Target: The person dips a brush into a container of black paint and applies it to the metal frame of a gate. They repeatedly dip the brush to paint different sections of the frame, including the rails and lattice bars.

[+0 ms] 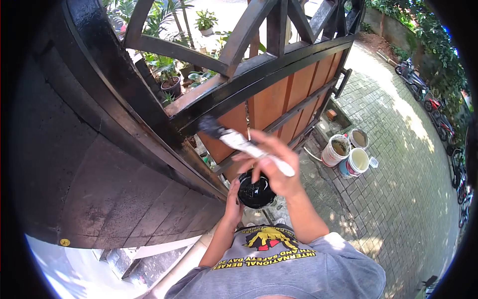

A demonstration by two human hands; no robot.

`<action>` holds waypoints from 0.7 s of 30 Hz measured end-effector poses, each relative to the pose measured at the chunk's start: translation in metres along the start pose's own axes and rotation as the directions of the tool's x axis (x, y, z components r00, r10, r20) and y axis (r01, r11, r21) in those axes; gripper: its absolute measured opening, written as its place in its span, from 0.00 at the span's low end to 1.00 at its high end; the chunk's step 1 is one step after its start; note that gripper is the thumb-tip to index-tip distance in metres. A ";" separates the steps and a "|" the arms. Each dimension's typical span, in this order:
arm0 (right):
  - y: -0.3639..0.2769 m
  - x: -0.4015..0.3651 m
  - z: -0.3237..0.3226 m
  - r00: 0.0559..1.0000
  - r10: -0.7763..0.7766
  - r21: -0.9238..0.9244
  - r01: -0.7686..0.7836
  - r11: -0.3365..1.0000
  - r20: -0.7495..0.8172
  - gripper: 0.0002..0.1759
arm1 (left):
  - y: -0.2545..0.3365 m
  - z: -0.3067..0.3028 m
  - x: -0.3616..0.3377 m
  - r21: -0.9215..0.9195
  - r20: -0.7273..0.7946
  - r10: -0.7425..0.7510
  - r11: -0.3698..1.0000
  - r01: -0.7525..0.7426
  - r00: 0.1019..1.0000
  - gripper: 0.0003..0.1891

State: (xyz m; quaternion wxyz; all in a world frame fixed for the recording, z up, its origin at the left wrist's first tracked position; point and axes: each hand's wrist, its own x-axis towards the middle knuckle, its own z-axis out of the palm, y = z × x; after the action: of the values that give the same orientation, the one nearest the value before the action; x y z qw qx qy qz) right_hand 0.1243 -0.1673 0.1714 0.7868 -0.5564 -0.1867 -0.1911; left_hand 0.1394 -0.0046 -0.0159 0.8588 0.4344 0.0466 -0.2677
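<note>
My right hand (276,162) grips a paintbrush (244,143) by its white handle, with some motion blur. The dark, paint-covered bristles point up and left, close to the black frame of the gate (219,102). My left hand (233,202) is wrapped against the left side of a round container of black paint (255,191), held in front of my chest. Glossy black paint shows inside it. Behind the brush, the gate has brown panels (271,102) between black bars.
A dark curved wooden panel (114,194) stands close on my left. Several buckets (334,151) sit on the brick paving (388,199) to the right. Potted plants (171,84) are behind the gate, and parked motorcycles (416,82) line the far right.
</note>
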 end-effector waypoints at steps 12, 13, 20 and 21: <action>0.032 0.036 -0.065 0.907 -0.304 -0.324 0.206 0.923 -0.290 0.30 | -0.003 -0.011 -0.014 0.009 -0.150 0.143 0.990 -0.143 0.978 0.25; 0.035 0.034 -0.063 0.870 -0.359 -0.380 0.223 0.897 -0.337 0.30 | -0.001 -0.013 -0.017 0.002 -0.168 0.138 0.990 -0.139 0.976 0.25; 0.062 0.008 -0.013 0.866 -0.474 -0.395 0.497 0.773 0.161 0.24 | 0.004 -0.006 -0.023 0.014 -0.210 0.131 0.991 -0.131 0.969 0.26; 0.060 0.009 -0.017 0.839 -0.491 -0.396 0.544 0.740 0.235 0.24 | 0.002 -0.006 -0.019 0.027 -0.198 0.142 0.990 -0.140 0.970 0.26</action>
State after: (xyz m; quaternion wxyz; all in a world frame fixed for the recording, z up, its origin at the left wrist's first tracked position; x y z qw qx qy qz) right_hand 0.1640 -0.1660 0.1218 0.5408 -0.6579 -0.3297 -0.4075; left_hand 0.1251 0.0096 -0.0121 0.8639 0.4665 0.0997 -0.1614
